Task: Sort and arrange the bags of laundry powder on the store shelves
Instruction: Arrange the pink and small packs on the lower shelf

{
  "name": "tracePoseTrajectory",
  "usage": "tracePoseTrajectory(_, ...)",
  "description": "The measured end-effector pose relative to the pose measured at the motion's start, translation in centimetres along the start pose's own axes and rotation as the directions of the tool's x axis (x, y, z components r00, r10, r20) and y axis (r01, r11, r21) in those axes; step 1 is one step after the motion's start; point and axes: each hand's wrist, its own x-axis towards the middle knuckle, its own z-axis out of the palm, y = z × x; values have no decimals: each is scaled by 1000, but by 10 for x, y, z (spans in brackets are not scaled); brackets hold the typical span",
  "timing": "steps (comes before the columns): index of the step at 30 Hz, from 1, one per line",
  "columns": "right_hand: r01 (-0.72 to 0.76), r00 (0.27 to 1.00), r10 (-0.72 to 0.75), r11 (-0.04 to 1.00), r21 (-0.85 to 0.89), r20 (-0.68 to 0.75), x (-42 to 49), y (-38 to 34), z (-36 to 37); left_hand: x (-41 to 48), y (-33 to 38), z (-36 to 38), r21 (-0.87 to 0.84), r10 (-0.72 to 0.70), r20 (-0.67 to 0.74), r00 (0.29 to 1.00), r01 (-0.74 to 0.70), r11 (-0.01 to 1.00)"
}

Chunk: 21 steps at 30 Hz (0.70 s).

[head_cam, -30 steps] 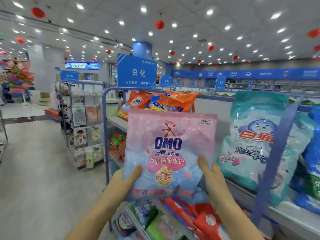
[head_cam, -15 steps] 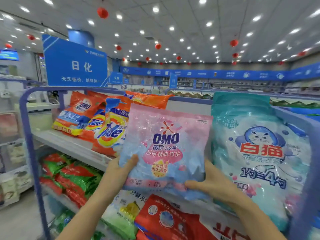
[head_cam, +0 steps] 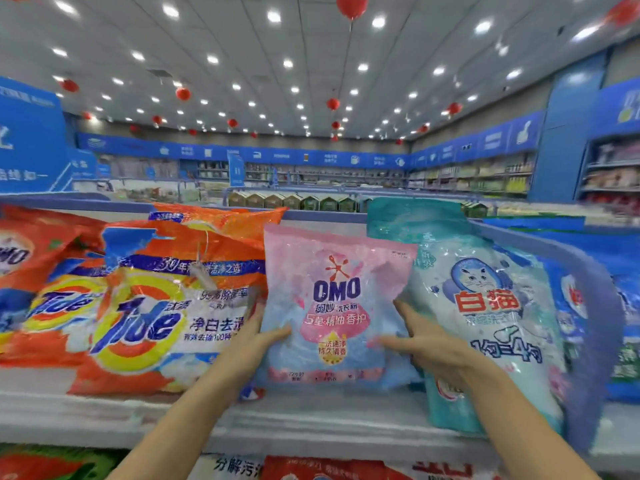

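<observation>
A pink and blue OMO laundry powder bag (head_cam: 337, 299) stands upright on the top shelf (head_cam: 304, 420), between an orange Tide bag (head_cam: 166, 306) on its left and a teal cat-logo bag (head_cam: 485, 313) on its right. My left hand (head_cam: 258, 337) grips the OMO bag's lower left edge, thumb across the front. My right hand (head_cam: 426, 341) grips its lower right edge, thumb on the front and fingers behind the bag.
More orange bags (head_cam: 31, 271) lie at the far left of the shelf. A blue metal shelf frame (head_cam: 595, 306) curves down on the right, with blue bags (head_cam: 627, 306) beyond it. Red and green bags (head_cam: 329, 469) fill the shelf below.
The view has swung right and closer to the shelf. The OMO bag has moved from mid-air in front of me into the gap between the Tide bag and the teal bag.
</observation>
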Motion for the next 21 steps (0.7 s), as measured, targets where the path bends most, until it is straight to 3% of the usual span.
tracePoseTrajectory(2, -91, 990, 118, 948, 306, -73, 11, 3, 15, 10, 1, 4, 10, -17, -3, 1000, 17, 1000)
tracePoseTrajectory(4, -161, 933, 289, 869, 468, -216, 25, 9, 25, 15, 5, 9, -1, -26, 8, 1000, 26, 1000)
tracePoseTrajectory(7, -278, 860, 372, 916, 290, -350, 41, 14, 29, 21, 4, 16, 205, -25, -53, 998, 36, 978)
tracePoseTrajectory(10, -279, 817, 278, 957, 75, -505, 57, 10, 28, 36, 2, 25, 171, -99, -146, 984, 123, 978)
tracePoseTrajectory(13, -248, 743, 271, 961, 124, -612, 73, 10, 26, 61, -2, 37, 110, -207, -187, 960, 230, 967)
tracePoseTrajectory(18, -286, 717, 347, 937, 199, -604, 109, 15, 19, 103, -15, 54, 219, -97, -466, 879, 221, 950)
tracePoseTrajectory(21, -279, 695, 371, 929, 244, -616, 132, 23, 23, 118, -23, 58, 270, -19, -565, 825, 207, 940)
